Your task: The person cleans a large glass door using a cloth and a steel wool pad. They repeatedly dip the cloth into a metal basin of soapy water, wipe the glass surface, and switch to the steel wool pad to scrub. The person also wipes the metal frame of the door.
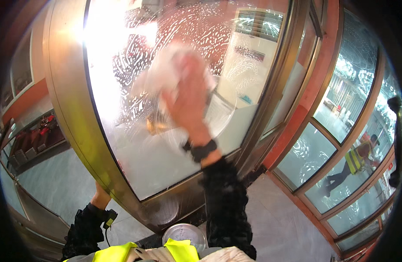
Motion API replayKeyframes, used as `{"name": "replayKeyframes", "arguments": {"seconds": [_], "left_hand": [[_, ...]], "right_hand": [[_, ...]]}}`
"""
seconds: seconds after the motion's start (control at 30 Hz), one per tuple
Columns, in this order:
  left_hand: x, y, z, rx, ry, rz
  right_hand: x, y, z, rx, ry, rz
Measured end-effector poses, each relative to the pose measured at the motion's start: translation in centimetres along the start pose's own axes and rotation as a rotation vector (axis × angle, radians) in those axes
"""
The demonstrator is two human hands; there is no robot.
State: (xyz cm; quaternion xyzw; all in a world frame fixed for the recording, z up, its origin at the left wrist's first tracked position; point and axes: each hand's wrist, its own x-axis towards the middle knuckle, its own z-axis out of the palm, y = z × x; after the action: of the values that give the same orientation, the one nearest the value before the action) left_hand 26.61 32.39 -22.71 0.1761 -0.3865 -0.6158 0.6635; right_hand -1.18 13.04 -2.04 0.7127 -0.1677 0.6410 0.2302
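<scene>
Flat against a white cloth [161, 70], my right hand [189, 101] presses on the glass pane [148, 163] of a metal-framed door. White streaks of suds or water cover the upper glass around the cloth; hand and cloth are blurred. A dark band circles my right wrist. My left hand [102, 196] is at the lower left edge of the metal door frame [73, 140]; its fingers are hidden behind the frame, so its grip does not show. A round metal basin [184, 234] sits low in front of me, below the door.
Red-framed glass panels [322, 131] with streaked panes stand to the right. Through them a person in a yellow safety vest [354, 160] leans forward. At the left are a dark red rack or case [37, 140] and a metal-edged glass panel [14, 193]. Grey floor tiles [276, 222] lie below.
</scene>
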Motion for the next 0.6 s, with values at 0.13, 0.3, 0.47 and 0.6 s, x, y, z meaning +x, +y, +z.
{"name": "replayKeyframes", "arguments": {"seconds": [0.13,0.3,0.47,0.6], "left_hand": [[-0.3,0.6,-0.3,0.105,0.054,-0.004],[-0.4,0.2,1.2,0.027,0.155,0.031],[0.1,0.5,1.3,0.108,0.126,0.029],[0.1,0.8,0.7,0.153,0.067,0.035]], "right_hand": [[4.6,11.7,-3.3,0.145,0.263,0.465],[-12.1,6.8,-2.6,0.218,0.185,0.83],[-6.3,0.9,-1.0,0.109,0.087,-0.019],[2.6,8.8,-4.1,0.125,-0.026,0.694]]}}
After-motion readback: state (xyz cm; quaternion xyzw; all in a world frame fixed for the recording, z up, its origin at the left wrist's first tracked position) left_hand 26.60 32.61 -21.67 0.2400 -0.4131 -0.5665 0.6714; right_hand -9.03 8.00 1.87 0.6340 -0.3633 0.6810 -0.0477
